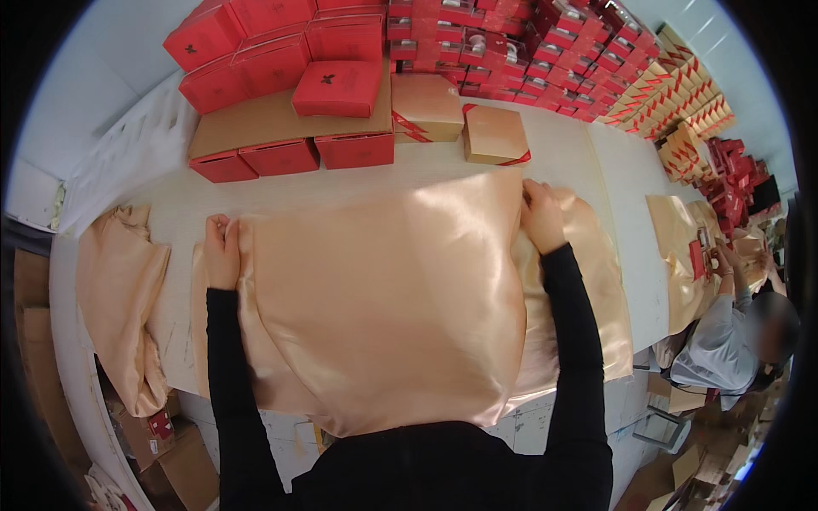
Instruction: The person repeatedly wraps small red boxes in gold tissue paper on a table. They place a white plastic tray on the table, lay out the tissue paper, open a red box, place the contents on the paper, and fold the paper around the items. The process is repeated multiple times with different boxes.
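Note:
A large sheet of gold satin cloth (383, 294) spreads before me and hangs over the table's near edge. My left hand (223, 249) pinches its far left corner with fingers closed. At the far right corner, my right hand (543, 214) grips the cloth's edge; its fingertips are partly hidden. Beneath and to the right lies more gold satin (594, 287), flat on the table. A gathered satin cloth (124, 294) rests at the left and droops over the edge.
Red boxes (339, 86) stand stacked beyond the cloth, beside two gold boxes with red ribbon (495, 134). More red boxes (479, 48) line the back. Over at the right, a co-worker (722, 351) handles something on satin cloth. Cardboard boxes (185, 466) sit below the table at left.

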Available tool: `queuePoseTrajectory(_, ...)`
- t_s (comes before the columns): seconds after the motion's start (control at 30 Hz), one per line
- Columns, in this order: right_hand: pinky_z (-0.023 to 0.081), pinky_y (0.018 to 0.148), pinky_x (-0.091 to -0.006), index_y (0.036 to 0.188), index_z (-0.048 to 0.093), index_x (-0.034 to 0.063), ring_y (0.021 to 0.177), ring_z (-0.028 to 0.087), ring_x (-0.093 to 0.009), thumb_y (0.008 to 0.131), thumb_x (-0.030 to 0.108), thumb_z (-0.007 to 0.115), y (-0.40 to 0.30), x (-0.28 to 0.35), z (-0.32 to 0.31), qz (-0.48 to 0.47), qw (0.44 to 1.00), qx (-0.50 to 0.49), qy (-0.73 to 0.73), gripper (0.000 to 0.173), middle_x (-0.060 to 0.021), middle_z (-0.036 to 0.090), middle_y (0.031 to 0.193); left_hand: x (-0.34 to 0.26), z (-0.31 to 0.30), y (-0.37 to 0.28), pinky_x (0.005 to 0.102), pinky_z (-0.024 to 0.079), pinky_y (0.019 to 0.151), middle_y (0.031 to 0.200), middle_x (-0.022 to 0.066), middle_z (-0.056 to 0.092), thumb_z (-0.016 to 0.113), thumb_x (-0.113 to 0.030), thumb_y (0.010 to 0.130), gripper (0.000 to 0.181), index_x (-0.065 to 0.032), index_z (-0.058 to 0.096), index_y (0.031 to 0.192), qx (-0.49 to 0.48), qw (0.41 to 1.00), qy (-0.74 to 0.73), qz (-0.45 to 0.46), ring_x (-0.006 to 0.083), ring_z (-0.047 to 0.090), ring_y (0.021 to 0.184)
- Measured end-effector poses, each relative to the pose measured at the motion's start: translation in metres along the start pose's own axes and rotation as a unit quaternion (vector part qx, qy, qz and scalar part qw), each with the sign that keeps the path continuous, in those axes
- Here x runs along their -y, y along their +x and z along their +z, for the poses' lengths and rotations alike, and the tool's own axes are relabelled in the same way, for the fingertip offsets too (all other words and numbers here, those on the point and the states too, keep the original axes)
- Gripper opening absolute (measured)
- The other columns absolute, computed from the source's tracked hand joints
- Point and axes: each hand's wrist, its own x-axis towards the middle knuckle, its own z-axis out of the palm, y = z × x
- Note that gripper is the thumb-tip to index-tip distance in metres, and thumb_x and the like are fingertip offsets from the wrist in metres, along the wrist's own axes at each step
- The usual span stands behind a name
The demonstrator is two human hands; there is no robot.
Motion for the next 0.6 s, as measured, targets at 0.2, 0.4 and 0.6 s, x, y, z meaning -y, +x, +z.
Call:
queuePoseTrajectory(0.2,0.047,0.062,-0.0309,0.098,0.065,0.0015,0.067,0.055,-0.017,0.089,0.015,0.063,-0.043,0.028,-0.027,0.14,0.987,0.008,0.075,0.016,-0.0073,0.065,0.08,0.005,-0.014,-0.036,0.0228,0.041,0.068,0.084,0.0021,0.05,0.053,-0.004,0.093,0.011,-0.0039,0.045,0.101,0.005,1.0,0.002,-0.011,0.0088,0.048,0.076)
queuePoseTrajectory(0.4,0.044,0.062,-0.0221,0.105,0.069,0.0034,0.068,0.052,-0.005,0.093,0.013,0.06,-0.062,-0.038,-0.122,0.247,0.968,-0.053,0.009,0.017,-0.0008,0.063,0.077,0.041,-0.125,-0.024,0.0245,0.043,0.078,0.091,0.0023,0.053,0.054,-0.01,0.096,0.009,-0.0032,0.05,0.099,-0.155,0.981,0.115,-0.001,0.0106,0.05,0.083)
queuePoseTrajectory(0.6,0.052,0.064,-0.0411,0.099,0.066,0.0134,0.081,0.067,-0.03,0.095,0.029,0.054,-0.069,-0.086,-0.175,0.112,0.955,-0.027,-0.274,0.021,-0.0107,0.069,0.089,0.057,-0.177,-0.014,0.0275,0.045,0.072,0.081,0.0066,0.059,0.058,-0.025,0.094,0.025,-0.0005,0.057,0.096,-0.081,0.968,0.237,0.016,0.0136,0.053,0.077)
